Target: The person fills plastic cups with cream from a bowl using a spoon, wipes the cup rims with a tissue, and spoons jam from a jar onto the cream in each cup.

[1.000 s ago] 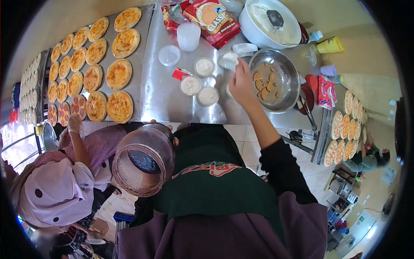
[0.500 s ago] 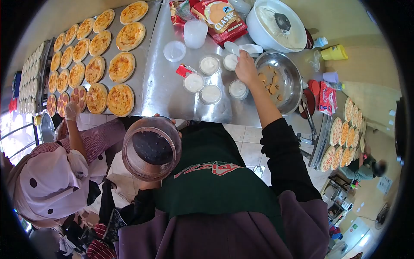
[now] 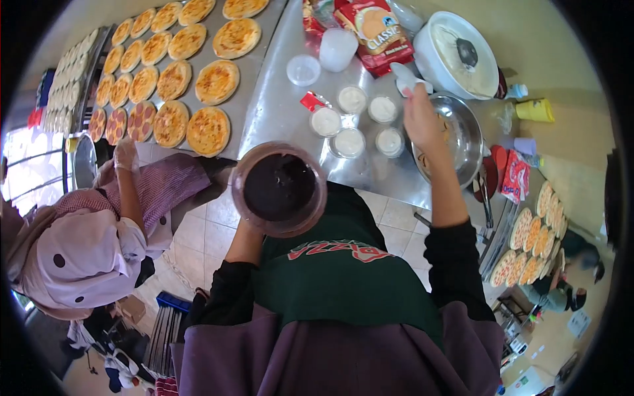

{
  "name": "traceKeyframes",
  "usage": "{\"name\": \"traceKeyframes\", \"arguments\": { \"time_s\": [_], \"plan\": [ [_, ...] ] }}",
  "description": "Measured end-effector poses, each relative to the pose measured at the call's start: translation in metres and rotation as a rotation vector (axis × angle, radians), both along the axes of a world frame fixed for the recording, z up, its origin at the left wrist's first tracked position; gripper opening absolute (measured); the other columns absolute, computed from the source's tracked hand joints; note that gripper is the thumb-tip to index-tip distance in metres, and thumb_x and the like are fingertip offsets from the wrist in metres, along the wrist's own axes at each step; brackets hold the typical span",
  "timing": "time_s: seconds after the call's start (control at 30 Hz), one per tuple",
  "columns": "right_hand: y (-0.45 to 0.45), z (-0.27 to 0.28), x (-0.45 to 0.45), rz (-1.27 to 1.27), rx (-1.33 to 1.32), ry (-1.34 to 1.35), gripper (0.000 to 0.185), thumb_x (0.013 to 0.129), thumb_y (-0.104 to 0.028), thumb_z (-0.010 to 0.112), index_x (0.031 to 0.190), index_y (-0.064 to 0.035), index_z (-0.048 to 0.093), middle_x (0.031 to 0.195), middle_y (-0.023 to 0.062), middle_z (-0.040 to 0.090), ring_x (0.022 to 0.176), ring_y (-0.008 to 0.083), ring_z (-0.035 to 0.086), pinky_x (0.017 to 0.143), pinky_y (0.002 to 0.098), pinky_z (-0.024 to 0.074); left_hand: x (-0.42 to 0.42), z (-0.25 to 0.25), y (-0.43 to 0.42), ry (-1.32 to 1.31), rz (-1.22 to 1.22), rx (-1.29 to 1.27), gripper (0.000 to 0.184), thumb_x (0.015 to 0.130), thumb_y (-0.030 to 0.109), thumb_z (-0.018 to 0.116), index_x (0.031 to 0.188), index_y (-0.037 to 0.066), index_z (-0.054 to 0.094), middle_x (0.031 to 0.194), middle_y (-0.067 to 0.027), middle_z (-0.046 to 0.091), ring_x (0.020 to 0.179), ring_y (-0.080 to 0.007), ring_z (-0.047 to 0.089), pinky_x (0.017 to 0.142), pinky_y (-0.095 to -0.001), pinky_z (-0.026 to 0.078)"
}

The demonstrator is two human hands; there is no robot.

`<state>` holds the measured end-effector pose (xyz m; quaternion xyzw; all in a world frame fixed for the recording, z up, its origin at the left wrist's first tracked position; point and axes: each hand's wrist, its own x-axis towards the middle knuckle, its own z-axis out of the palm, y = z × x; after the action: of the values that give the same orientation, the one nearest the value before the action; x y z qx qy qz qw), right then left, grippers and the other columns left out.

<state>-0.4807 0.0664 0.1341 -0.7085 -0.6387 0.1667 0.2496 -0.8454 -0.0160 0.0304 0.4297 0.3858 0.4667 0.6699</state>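
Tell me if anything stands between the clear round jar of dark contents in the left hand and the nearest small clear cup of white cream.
Nothing visible does: only bare steel tabletop shows between the jar and that cup. The right hand is off to the right.

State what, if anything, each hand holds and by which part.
The left hand holds a jar, its exact grip hidden behind it. The right hand holds a spoon by its handle.

Open round jar (image 3: 317,201), dark contents, pale spoon (image 3: 402,72)
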Motion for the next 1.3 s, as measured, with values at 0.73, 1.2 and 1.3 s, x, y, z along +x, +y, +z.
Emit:
{"name": "traceKeyframes", "arguments": {
  "time_s": [0.73,1.2,1.3],
  "plan": [
    [-0.1,0.188,-0.069,0.818,-0.153,-0.428,0.034,0.075,-0.01,0.057,0.109,-0.0081,0.055,0.075,0.0021,0.05,0.07,0.0169,0.056,0.05,0.0309,0.0444,0.009,0.06,0.032,-0.545,-0.117,-0.439,0.099,0.068,0.057,0.066,0.139,0.002,0.025,0.132,-0.0206,0.044,0.118,-0.0323,0.048,0.098,-0.0446,0.042],
    [-0.122,0.165,-0.065,0.776,0.024,0.355,0.026,0.072,-0.007,0.071,0.096,-0.0072,0.062,0.077,0.0027,0.058,0.064,0.0196,0.058,0.052,0.0305,0.0467,0.007,0.051,0.017,-0.61,-0.118,-0.45,0.102,0.064,0.057,0.065,0.137,-0.001,0.026,0.128,-0.0238,0.046,0.116,-0.0335,0.05,0.099,-0.0437,0.041],
    [-0.126,0.16,-0.069,0.783,0.025,0.465,0.026,0.073,-0.005,0.07,0.098,-0.007,0.062,0.08,0.0036,0.06,0.066,0.0198,0.06,0.053,0.0303,0.0475,0.01,0.056,0.017,-0.628,-0.145,-0.444,0.099,0.064,0.056,0.065,0.137,-0.001,0.028,0.127,-0.0231,0.047,0.116,-0.0338,0.05,0.099,-0.0442,0.041]
  ]
}}
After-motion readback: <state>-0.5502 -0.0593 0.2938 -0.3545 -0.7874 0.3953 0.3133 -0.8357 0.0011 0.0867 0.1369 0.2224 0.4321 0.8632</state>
